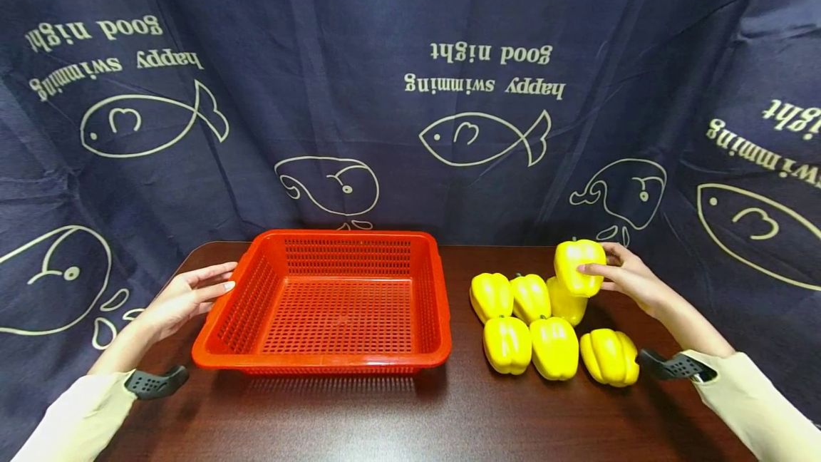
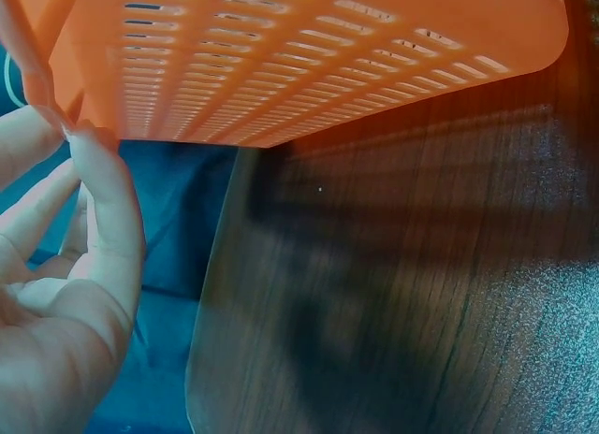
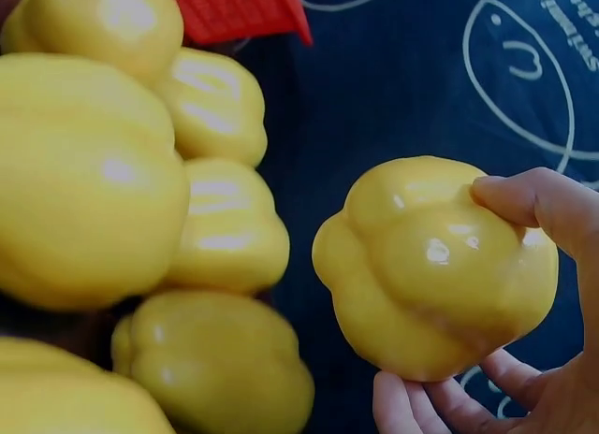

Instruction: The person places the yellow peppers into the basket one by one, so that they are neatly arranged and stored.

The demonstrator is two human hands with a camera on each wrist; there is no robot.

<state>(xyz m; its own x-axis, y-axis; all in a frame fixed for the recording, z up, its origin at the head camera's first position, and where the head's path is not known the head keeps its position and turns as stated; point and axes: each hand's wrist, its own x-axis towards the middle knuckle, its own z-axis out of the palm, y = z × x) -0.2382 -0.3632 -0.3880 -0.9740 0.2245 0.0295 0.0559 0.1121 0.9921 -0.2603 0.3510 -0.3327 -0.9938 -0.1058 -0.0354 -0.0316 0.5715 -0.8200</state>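
Note:
Between the thumb and fingers of my right hand is a yellow bell pepper, glossy and lobed. It is raised over the other yellow bell peppers, partly hiding one of them in the head view. The right wrist view shows the thumb on one side of the held bell pepper and fingers beneath it. At the left end of a red plastic basket, my left hand pinches the rim. The left wrist view shows thumb and finger meeting at the edge of the basket.
Several bell peppers lie close together right of the basket, one slightly apart near the right wrist. The basket's slotted floor is visible, with nothing lying on it. A dark wooden table carries everything, and a navy curtain hangs behind it.

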